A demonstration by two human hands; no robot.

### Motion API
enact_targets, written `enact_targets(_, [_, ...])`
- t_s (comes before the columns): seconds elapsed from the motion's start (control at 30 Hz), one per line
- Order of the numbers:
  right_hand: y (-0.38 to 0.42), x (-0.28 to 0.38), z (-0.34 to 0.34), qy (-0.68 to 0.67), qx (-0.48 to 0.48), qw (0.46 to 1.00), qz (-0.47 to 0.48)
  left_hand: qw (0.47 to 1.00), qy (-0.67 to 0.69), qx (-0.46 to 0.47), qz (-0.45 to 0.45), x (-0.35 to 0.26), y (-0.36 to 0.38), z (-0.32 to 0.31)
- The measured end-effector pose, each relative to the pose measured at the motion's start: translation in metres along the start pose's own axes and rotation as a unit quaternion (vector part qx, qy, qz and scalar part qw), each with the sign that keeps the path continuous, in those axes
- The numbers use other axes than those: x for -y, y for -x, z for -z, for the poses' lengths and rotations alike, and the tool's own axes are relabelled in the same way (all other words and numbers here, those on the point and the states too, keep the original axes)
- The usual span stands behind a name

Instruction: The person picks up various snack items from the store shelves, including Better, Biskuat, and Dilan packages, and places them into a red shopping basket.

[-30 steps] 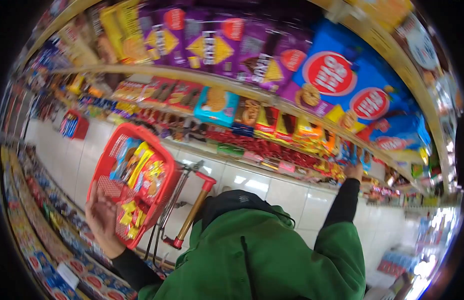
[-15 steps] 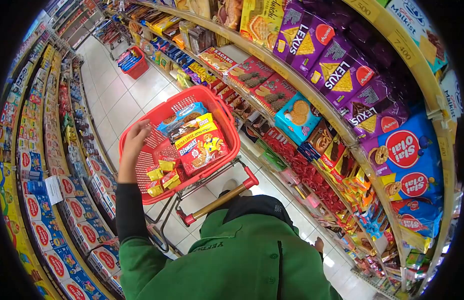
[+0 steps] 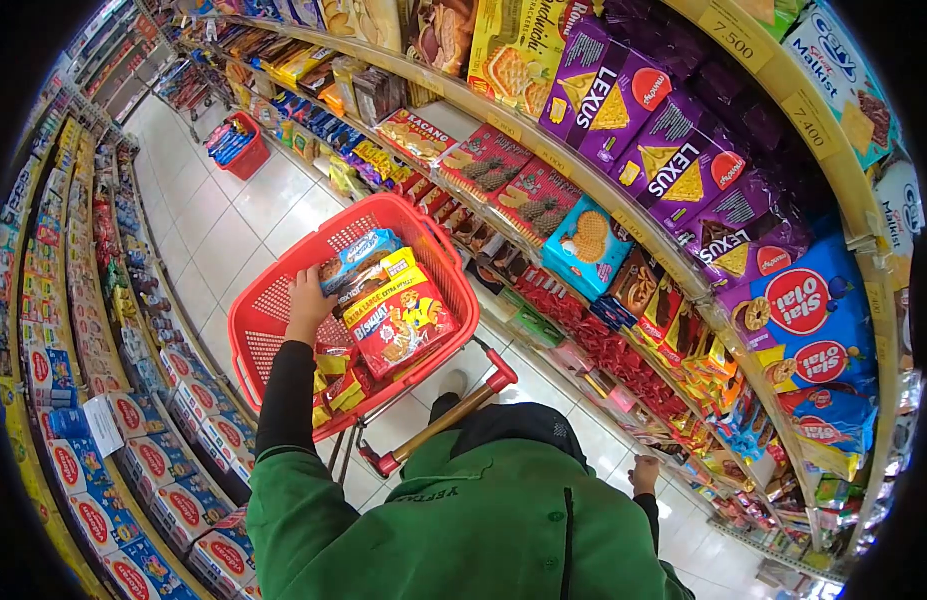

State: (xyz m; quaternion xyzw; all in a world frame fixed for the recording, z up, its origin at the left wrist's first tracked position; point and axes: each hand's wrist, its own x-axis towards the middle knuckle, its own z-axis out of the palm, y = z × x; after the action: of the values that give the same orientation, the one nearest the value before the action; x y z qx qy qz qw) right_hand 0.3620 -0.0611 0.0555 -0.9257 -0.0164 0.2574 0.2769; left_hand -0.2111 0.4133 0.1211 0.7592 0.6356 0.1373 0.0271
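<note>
My left hand (image 3: 308,303) reaches into the red shopping basket (image 3: 255,330), its thumb and fingers closed about the left end of a blue cookie pack (image 3: 368,252). A brown pack (image 3: 363,285) lies beside that one. Next to them sits a large red and yellow Biskuat pack (image 3: 398,325). Several small red and yellow packs (image 3: 338,385) are at the near end of the basket, partly hidden by my left forearm. Down by my right side, my right hand (image 3: 643,474) is loosely curled with nothing visible in it.
The basket rides on a trolley with a wooden handle (image 3: 448,415) close to my body. Snack shelves (image 3: 583,180) line the right, and shelves of boxed goods (image 3: 168,470) curve along the left. Ahead on the tiled floor (image 3: 218,225) stands another red basket (image 3: 248,155).
My left hand has moved from above the basket's left side inward to the blue cookie pack. My right hand shows more fully. The basket sits slightly lower in view.
</note>
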Motion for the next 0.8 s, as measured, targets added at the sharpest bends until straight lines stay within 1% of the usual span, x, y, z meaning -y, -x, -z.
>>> enact_targets(0.07, [0.014,0.004,-0.007,0.022,0.005,1.000,-0.008,0.998,0.029,0.040,0.047,-0.004,-0.004,0.008])
enact_targets(0.1, [0.022,0.008,-0.008,0.036,0.012,0.999,-0.033,0.995,0.042,0.059,0.068,-0.006,-0.006,0.012])
enact_targets(0.2, [0.012,-0.023,-0.015,0.030,0.036,0.998,-0.050,0.987,0.000,0.115,0.115,-0.011,-0.011,0.017])
enact_targets(0.23, [0.012,-0.028,-0.016,0.031,0.042,0.998,-0.039,0.987,-0.025,0.114,0.112,-0.021,-0.012,0.028])
enact_targets(0.33, [0.015,-0.027,-0.020,0.056,0.048,0.996,-0.043,0.989,-0.125,0.068,0.034,-0.033,-0.014,0.047])
enact_targets(0.43, [0.022,-0.012,-0.018,0.055,0.063,0.996,-0.033,0.996,0.025,0.000,-0.082,-0.012,-0.024,0.048])
enact_targets(0.47, [0.029,0.001,-0.016,0.056,0.061,0.996,-0.017,0.996,0.056,-0.011,-0.068,-0.018,-0.025,0.058])
enact_targets(0.53, [0.013,-0.004,-0.019,0.036,0.085,0.996,0.000,0.992,0.119,-0.033,-0.033,-0.027,-0.022,0.087])
enact_targets(0.57, [0.011,0.003,-0.022,0.019,0.100,0.995,0.000,0.992,0.119,-0.044,-0.012,-0.035,-0.019,0.104])
enact_targets(0.67, [0.012,0.042,-0.027,-0.031,0.139,0.989,0.038,0.964,0.241,-0.067,0.093,-0.057,-0.003,0.143])
enact_targets(0.73, [0.003,0.069,-0.036,0.013,0.148,0.984,0.102,0.941,0.310,-0.075,0.111,-0.064,0.011,0.158])
enact_targets(0.8, [0.001,0.093,-0.051,-0.057,0.113,0.963,0.238,0.916,0.376,-0.085,0.116,-0.087,0.027,0.179])
